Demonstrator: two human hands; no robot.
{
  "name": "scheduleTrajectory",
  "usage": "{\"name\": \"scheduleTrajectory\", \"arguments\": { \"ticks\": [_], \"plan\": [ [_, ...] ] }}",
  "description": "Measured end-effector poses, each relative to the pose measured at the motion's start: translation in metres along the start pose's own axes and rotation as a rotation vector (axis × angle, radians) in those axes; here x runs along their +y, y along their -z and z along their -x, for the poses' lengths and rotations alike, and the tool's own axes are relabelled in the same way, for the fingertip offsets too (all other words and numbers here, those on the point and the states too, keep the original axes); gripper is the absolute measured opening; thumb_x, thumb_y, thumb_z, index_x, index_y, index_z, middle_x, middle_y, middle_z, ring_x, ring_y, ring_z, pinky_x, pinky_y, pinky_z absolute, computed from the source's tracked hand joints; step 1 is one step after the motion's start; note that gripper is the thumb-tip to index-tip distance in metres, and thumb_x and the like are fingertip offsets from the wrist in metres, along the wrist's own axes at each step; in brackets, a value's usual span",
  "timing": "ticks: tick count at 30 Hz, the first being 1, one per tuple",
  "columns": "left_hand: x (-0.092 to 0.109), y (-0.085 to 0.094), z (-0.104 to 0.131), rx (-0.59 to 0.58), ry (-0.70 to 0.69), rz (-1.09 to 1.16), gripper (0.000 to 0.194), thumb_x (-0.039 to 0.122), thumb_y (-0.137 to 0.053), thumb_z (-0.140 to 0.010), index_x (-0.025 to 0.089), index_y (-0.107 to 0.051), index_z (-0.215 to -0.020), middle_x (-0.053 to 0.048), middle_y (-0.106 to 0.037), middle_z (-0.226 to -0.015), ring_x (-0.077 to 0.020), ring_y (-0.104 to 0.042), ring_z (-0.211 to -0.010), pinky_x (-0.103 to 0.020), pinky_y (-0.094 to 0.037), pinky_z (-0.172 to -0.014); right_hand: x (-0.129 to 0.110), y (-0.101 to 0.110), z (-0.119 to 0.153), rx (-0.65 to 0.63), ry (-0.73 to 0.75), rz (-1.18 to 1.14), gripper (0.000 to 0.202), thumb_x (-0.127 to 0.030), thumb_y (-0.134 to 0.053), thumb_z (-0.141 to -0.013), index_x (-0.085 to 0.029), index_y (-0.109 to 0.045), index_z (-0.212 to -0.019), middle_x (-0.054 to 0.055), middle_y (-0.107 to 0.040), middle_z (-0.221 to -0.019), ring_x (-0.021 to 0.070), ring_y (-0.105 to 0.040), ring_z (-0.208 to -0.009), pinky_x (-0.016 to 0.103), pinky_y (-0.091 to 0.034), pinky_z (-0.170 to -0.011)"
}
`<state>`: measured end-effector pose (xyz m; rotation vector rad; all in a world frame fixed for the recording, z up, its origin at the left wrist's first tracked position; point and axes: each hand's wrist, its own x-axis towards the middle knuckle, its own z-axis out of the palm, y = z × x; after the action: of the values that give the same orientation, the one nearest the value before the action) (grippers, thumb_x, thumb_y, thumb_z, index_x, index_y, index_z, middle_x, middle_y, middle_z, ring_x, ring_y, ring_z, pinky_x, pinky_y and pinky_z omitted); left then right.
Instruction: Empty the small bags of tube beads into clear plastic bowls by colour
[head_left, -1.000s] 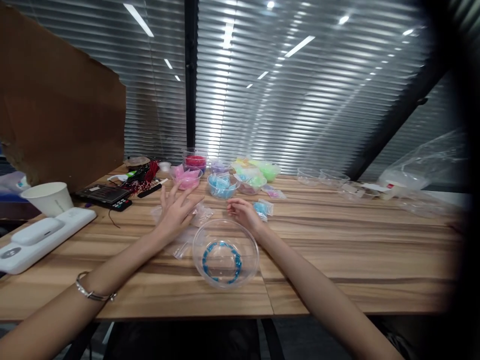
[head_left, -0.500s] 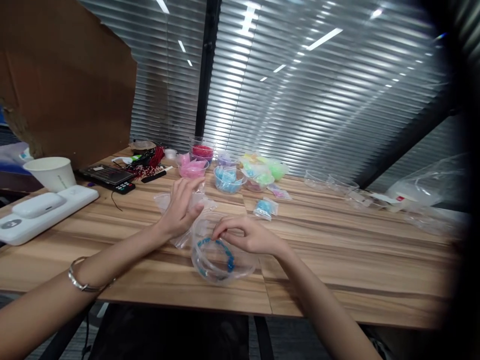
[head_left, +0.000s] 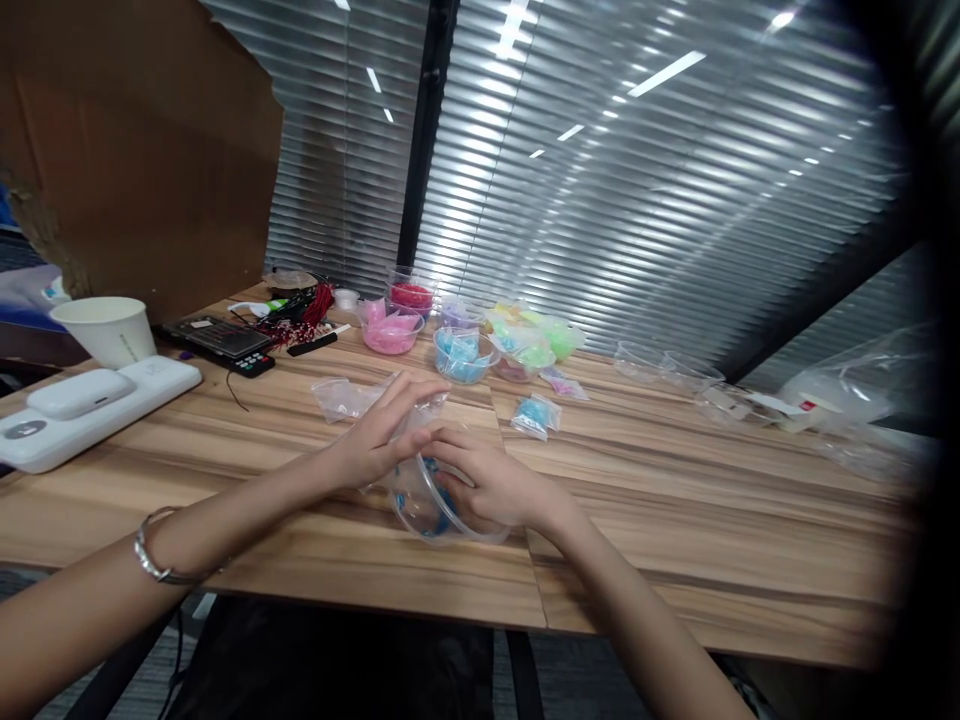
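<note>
Clear round plastic bowl point(head_left: 409, 512): near the wooden counter's point(head_left: 637, 520) front edge, now tilted more steeply, small blue pieces point(head_left: 439, 522) inside. Your right hand point(head_left: 499, 482): now curled into its mouth; grip indeterminable. Your left hand point(head_left: 381, 440): open, beside the rim.

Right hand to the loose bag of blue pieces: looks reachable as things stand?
Likely yes. The bag lies on the tabletop just beyond the right hand, with nothing visible between. Its fingers are at the tilted bowl, so they'd probably need to come away first.
</note>
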<state>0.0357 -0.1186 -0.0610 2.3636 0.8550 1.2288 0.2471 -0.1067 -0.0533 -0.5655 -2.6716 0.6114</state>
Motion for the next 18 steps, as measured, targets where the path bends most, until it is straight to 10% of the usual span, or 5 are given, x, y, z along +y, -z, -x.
{"name": "scheduleTrajectory", "arguments": {
  "ticks": [6, 18],
  "plan": [
    [-0.002, 0.003, -0.001, -0.033, -0.049, -0.018, 0.06, 0.061, -0.034, -0.093, 0.024, -0.04, -0.14, -0.01, -0.051, -0.118, -0.0266, -0.046, -0.112, -0.044, -0.037, -0.1, 0.001, 0.001, 0.005, -0.046, -0.221, 0.12, 0.025, -0.006, -0.047, -0.081, -0.017, -0.065, -0.094, 0.006, -0.067, -0.081, 0.0167, -0.057, -0.069, 0.027, -0.041, -0.064],
    [-0.02, 0.009, -0.005, -0.081, -0.021, 0.053, 0.056, 0.061, -0.035, -0.093, 0.024, -0.055, -0.13, -0.01, -0.056, -0.118, -0.0251, -0.052, -0.109, -0.043, -0.038, -0.101, -0.001, 0.016, 0.007, -0.359, -0.204, -0.43, 0.034, -0.002, -0.041, -0.071, -0.014, -0.072, -0.082, 0.002, -0.07, -0.078, 0.0123, -0.062, -0.071, 0.021, -0.047, -0.065]
  ]
}}
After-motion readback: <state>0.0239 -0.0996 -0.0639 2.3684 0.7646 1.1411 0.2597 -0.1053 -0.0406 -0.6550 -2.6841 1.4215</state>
